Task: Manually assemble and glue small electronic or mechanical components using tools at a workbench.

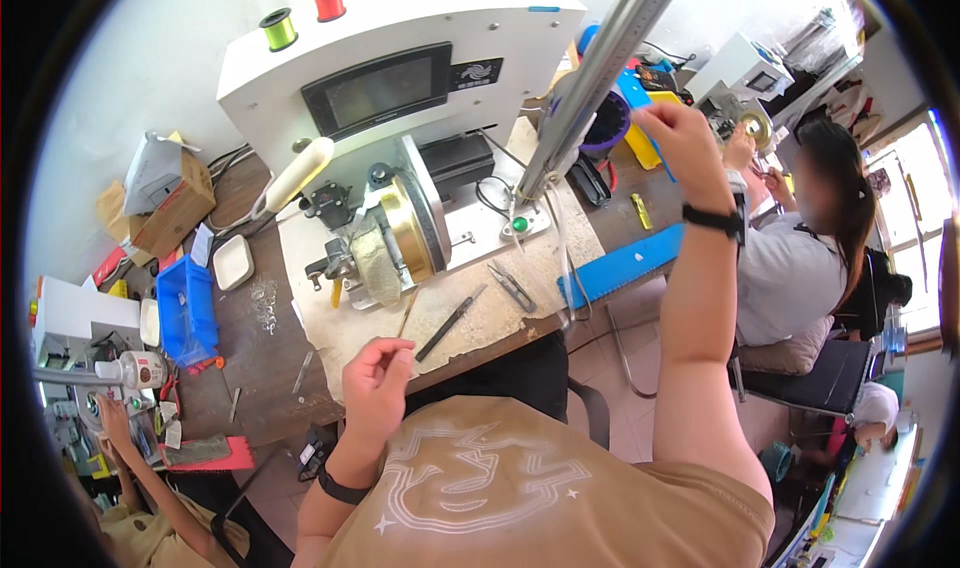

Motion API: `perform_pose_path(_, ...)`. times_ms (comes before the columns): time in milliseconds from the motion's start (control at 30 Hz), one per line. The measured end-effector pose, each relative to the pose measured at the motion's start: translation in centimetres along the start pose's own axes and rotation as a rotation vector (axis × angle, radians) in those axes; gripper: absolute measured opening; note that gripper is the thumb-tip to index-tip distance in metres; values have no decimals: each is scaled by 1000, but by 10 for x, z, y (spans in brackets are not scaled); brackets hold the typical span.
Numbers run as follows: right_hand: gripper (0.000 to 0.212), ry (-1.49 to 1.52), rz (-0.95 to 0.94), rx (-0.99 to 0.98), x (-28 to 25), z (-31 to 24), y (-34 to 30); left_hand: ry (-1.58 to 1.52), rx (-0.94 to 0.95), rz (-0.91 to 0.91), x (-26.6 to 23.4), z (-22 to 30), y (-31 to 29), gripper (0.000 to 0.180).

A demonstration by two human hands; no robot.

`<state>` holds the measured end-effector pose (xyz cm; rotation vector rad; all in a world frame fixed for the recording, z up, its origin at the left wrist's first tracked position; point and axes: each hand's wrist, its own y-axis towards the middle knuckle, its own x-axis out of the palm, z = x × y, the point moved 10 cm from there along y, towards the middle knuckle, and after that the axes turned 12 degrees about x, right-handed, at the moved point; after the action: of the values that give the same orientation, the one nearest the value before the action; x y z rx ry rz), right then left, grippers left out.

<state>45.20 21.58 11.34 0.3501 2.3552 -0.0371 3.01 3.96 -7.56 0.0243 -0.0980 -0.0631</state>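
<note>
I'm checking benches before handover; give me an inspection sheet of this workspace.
Surface: brown table, partly covered by a stained sheet.
Things: dark slim tool near the left hand; grey tweezer-like tool; white machine with brass-coloured wheel.
Clutter: blue bin, white dish.
Hands: left hand low, right hand raised; whether either holds something fine, cannot tell.
Cables: pale cables hang near the metal post.
Surroundings: people working on both sides.

A white wall point(125, 93) rises behind a brown wooden bench point(235, 343); below lies a pale, pinkish tiled floor point(600, 368). At right, a black-seated chair point(805, 380) stands near a brightly lit window point(922, 268).
</note>
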Motion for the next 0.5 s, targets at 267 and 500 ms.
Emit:
perform_pose_path(267,8,170,-562,-80,79,-67,-149,143,410,-275,78,99,37,31)
perform_pose_path(500,11,181,-613,-176,103,-84,-177,-266,21,-375,120,77,33,29)
